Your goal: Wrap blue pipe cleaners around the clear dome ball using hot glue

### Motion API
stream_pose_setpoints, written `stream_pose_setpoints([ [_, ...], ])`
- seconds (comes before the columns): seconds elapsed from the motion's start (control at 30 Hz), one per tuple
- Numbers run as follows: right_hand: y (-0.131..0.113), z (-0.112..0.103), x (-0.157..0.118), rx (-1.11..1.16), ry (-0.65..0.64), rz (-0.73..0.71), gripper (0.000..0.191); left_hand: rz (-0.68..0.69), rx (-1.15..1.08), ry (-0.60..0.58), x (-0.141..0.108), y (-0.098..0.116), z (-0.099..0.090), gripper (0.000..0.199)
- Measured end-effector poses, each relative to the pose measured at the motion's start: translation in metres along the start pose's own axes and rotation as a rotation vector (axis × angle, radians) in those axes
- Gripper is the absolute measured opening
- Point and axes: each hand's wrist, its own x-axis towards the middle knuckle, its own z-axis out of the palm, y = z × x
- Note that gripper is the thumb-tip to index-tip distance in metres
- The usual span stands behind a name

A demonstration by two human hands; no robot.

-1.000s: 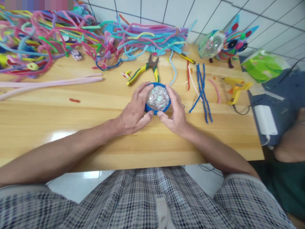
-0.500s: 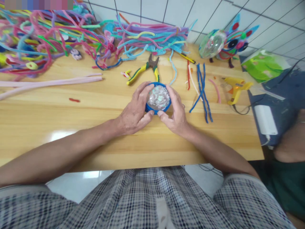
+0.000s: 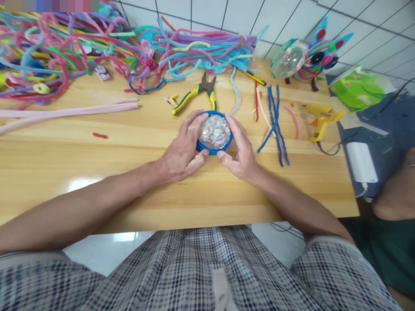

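Between my two hands is a clear ball [image 3: 214, 131] with shiny, crinkled material in it, ringed by blue pipe cleaner [image 3: 212, 151]. My left hand [image 3: 186, 149] curves around its left side, fingers at the upper rim and thumb at the lower rim. On the other side my right hand [image 3: 240, 149] grips it the same way. Just beyond the ball lie pliers [image 3: 207, 88] with yellow-green handles, jaws pointing away. Several loose blue pipe cleaners [image 3: 275, 125] lie to the right of my right hand.
Heaps of coloured pipe cleaners [image 3: 207, 47] line the back of the wooden table [image 3: 136, 203]. At right are a yellow glue gun [image 3: 322, 121], a finished creature figure [image 3: 319, 60], a green bag [image 3: 358, 88] and a white box [image 3: 361, 162]. Another person's arm [image 3: 397, 190] shows at the right edge.
Both hands keep hold of the ball. It has shifted very slightly to the left, and my right thumb has moved a little right along the lower rim.
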Motion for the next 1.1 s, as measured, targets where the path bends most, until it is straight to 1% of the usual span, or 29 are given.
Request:
stream_pose_setpoints([
  [0.13, 0.0013, -0.0011, 0.0, -0.016, -0.001, 0.011, 0.083, -0.014, -0.018, -0.002, 0.0006, 0.0013, -0.0013, 0.08],
  [0.33, 0.0012, 0.0004, -0.0027, -0.055, -0.021, 0.058, 0.088, -0.007, -0.006, -0.014, 0.0011, 0.0029, -0.0019, 0.079],
  [0.7, -0.0026, 0.0062, -0.002, -0.051, 0.059, 0.042, 0.083, -0.014, -0.003, 0.011, 0.0003, 0.0018, 0.0032, 0.078],
  [0.83, -0.0018, 0.0057, -0.0021, -0.077, 0.041, 0.073, 0.085, -0.02, 0.009, 0.008, 0.0001, 0.0029, 0.0029, 0.078],
  [1.1, -0.0006, 0.0056, -0.0018, -0.085, 0.04, 0.043, 0.085, -0.042, 0.011, 0.039, -0.001, 0.0039, 0.0059, 0.078],
])
